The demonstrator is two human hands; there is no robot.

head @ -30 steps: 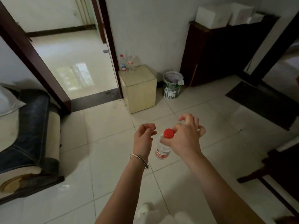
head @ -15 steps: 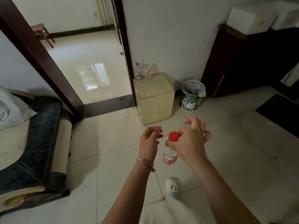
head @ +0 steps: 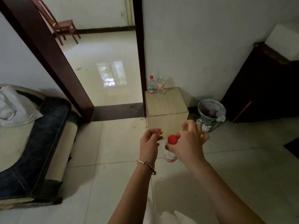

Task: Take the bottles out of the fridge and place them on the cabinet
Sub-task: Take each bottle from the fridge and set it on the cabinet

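The left hand (head: 150, 143) is loosely curled and holds nothing. Two bottles (head: 151, 86) stand at the cabinet's (head: 166, 109) far-left corner. The right hand (head: 189, 146) grips a third bottle (head: 169, 154) by its neck, in front of the cabinet.

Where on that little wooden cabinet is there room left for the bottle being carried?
The cabinet top is bare across its whole front and its right side. Only the back left corner, by the door frame, is crowded: two bottles stand there side by side. The bottle in the right hand should fit anywhere in front of them.
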